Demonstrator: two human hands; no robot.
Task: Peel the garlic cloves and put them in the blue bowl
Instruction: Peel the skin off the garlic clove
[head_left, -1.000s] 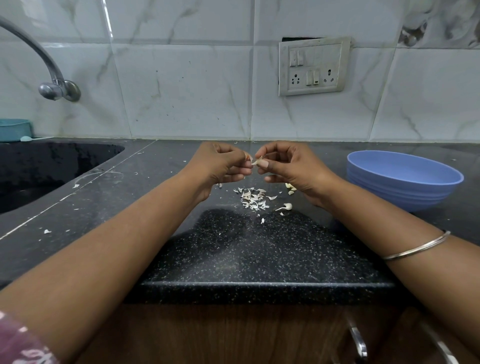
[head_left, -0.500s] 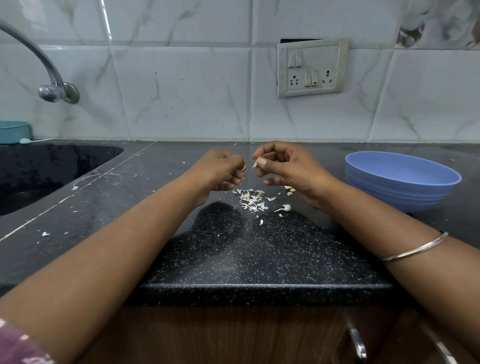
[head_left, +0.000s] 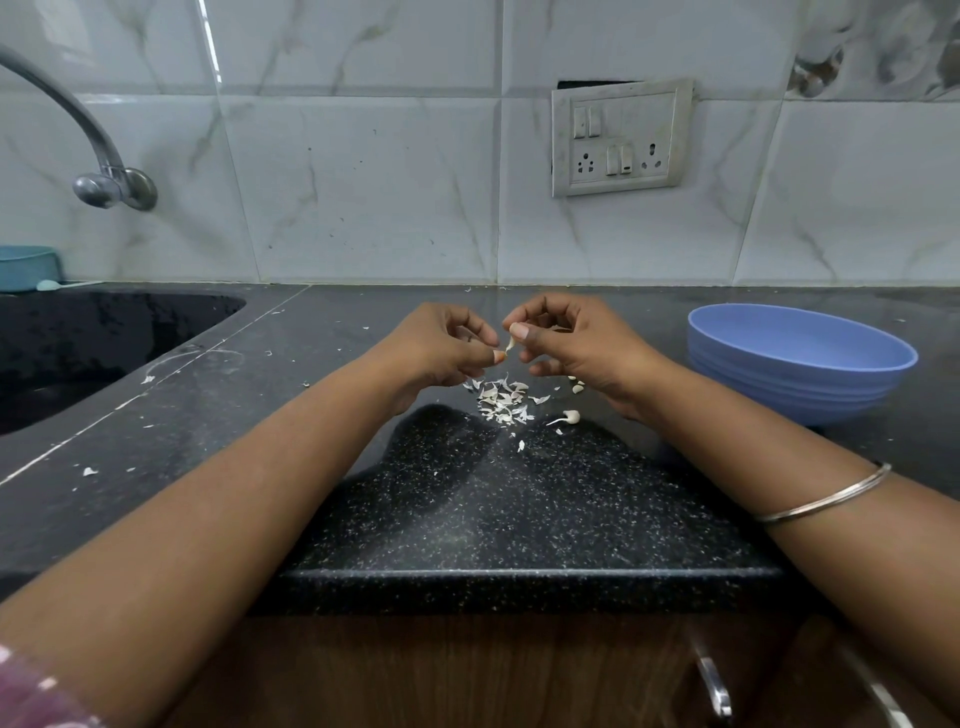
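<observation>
My right hand pinches a small garlic clove between thumb and fingers, above the black counter. My left hand is close beside it, its thumb and fingertips at the clove's loose skin. Under the hands lies a pile of white garlic skins. A loose clove with a thin tail lies to the right of the pile, and more small cloves peek out from under my right hand. The blue bowl stands on the counter to the right; its inside is hidden from this angle.
A black sink is sunk into the counter at the left, with a metal tap above it. A teal container stands at the far left. Skin flakes are scattered over the counter. A wall socket sits above.
My left hand dropped away towards the skin pile half a second ago and has come back up to the clove held in my right hand.
</observation>
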